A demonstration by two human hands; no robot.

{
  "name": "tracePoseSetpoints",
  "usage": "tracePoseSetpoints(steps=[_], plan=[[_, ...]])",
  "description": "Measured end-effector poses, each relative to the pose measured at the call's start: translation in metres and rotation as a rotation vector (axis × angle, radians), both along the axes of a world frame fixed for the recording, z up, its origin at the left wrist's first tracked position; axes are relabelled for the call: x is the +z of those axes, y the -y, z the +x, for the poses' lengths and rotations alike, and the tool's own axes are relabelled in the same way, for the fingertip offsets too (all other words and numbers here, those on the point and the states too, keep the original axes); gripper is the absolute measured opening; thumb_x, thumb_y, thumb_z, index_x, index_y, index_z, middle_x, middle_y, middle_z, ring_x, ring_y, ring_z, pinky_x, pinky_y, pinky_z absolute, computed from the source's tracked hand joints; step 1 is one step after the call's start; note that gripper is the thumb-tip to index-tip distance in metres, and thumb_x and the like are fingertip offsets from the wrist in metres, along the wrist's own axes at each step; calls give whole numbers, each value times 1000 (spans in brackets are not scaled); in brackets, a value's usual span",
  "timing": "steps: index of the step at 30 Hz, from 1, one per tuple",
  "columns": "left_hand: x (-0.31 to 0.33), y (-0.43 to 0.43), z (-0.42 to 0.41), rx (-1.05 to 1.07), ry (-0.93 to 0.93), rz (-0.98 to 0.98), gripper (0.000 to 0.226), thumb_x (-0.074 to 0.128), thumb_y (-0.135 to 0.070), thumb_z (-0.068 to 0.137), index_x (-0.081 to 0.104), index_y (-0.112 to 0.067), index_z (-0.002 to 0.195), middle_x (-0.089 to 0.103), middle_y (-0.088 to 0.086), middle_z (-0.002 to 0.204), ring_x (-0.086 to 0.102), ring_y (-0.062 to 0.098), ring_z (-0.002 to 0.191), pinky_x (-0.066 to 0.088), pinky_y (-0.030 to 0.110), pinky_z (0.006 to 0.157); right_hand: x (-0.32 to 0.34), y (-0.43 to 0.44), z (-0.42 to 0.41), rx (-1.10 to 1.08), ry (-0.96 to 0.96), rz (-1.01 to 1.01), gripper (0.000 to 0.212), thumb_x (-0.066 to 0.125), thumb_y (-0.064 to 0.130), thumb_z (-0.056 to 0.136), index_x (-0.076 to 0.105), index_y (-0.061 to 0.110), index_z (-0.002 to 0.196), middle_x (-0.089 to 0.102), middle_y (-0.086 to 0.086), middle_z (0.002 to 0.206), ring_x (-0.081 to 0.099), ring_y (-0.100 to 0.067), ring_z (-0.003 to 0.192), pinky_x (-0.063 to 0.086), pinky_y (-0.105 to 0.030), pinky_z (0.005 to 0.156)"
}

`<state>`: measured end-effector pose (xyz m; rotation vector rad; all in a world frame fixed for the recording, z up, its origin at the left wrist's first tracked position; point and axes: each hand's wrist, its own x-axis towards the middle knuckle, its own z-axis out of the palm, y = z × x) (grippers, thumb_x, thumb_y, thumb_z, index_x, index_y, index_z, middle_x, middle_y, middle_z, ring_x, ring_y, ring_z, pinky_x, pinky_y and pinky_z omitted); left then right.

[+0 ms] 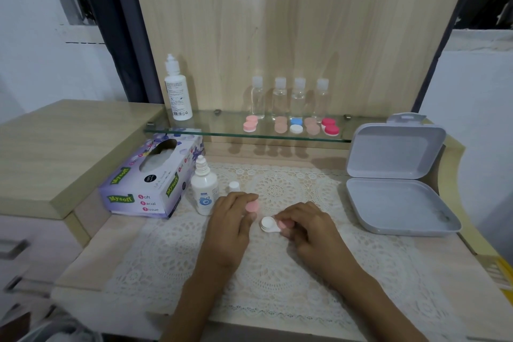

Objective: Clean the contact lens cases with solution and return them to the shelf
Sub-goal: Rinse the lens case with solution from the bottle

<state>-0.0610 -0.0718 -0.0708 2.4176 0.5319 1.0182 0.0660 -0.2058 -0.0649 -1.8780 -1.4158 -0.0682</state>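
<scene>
- Pinching a round pink cap point(252, 206) between thumb and fingertips, the left hand point(230, 223) rests on the lace mat point(277, 272) that covers the table point(91, 255).
- The right hand point(313, 230) curls its fingers point(290, 215) round one end of a white contact lens case point(273, 229). The case lies on the mat between the two hands.
- The end of the case that sticks out past the right fingers wears a white lid. A pink part shows under those fingers, mostly hidden.
- A small solution bottle point(204, 191) stands just left of the left fingers with its nozzle bare. How full it is cannot be told.
- Its white screw cap point(234, 185) stands upright just beyond the left fingertips.
- A tissue box point(150, 183) lies left of the bottle, with white tissue in its opening.
- A grey box point(399, 203) sits well to the right of the right fingers, lid raised. A pale smear in its tray is too blurred to name.
- The glass shelf point(222, 132) runs beyond both hands. It carries a tall white bottle point(177, 91), four clear bottles point(288, 98) and five lens cases point(296, 125): pink, tan, blue-and-white, tan and red.
</scene>
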Motion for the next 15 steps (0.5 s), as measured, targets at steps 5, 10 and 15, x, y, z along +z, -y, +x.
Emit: tracePoseSetpoints(steps=[5, 10, 15], plan=[[0, 2, 1, 21, -66, -21, 36, 63, -4, 86, 61, -18, 119, 52, -16, 108, 45, 4, 103, 23, 0, 91, 0, -1, 0, 2, 10, 1, 32, 65, 0, 76, 71, 20, 101, 65, 11, 89, 52, -5, 85, 38, -14, 73], [-1, 2, 1, 32, -56, 4, 32, 65, -3, 84, 63, -17, 113, 57, -8, 110, 48, 8, 103, 32, 11, 88, 0, 0, -1, 0, 10, -11, 32, 65, 0, 77, 71, 20, 102, 65, 11, 91, 51, -3, 86, 35, -10, 73], [-2, 2, 0, 56, -64, 38, 23, 64, 1, 78, 66, -16, 93, 57, -10, 95, 50, 9, 90, 37, 13, 78, 1, 1, -2, -5, -2, -20, 30, 65, 2, 79, 70, 20, 104, 65, 11, 94, 51, -4, 89, 36, -11, 76]])
